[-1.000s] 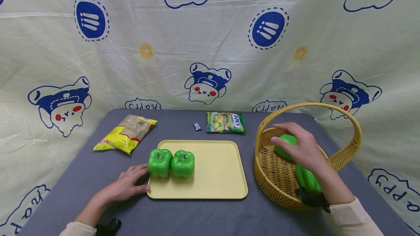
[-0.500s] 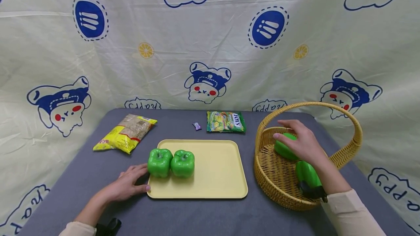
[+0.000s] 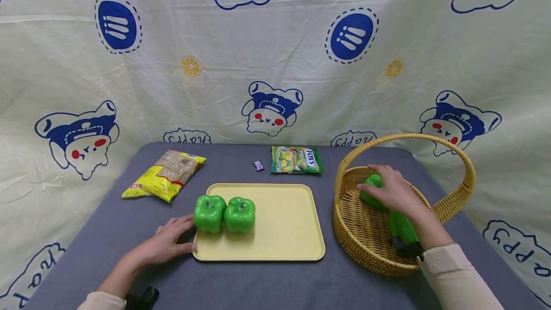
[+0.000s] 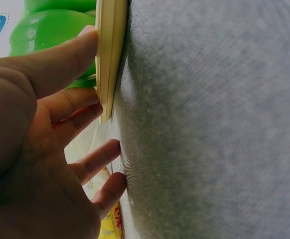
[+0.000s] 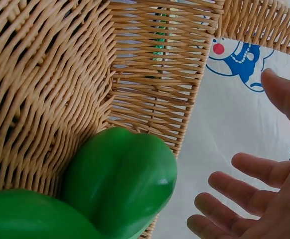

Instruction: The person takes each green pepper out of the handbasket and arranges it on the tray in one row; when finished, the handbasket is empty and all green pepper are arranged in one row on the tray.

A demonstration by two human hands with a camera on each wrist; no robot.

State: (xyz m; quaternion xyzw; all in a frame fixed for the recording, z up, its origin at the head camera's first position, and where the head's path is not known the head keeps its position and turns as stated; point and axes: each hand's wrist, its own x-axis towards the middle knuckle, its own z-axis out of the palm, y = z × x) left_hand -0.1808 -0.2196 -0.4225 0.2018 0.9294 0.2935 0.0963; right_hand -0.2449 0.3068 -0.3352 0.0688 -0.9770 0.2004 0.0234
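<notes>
My left hand (image 3: 170,240) rests at the left edge of a pale yellow tray (image 3: 286,224), fingers loosely spread, thumb and fingertips at its rim. Two green bell peppers (image 3: 209,215) stand side by side on the tray's left part. On the right is a wicker basket (image 3: 355,248) with a tall handle, holding a far green bell pepper (image 3: 369,199) and a nearer bell pepper (image 3: 400,227). Over the far one hovers my right hand (image 3: 391,190), thumb and fingers apart; the right wrist view shows a gap between fingers (image 5: 244,196) and the bell pepper (image 5: 122,181).
A yellow snack bag (image 3: 165,176) lies at the back left of the grey-covered table. Behind the tray are a small purple wrapped sweet (image 3: 258,166) and a green packet (image 3: 296,160). The basket's handle (image 3: 413,137) arches above my right hand.
My right hand has shifted slightly up and right, then come down lower over the far bell pepper inside the basket. The left hand, the tray and its bell peppers have stayed put.
</notes>
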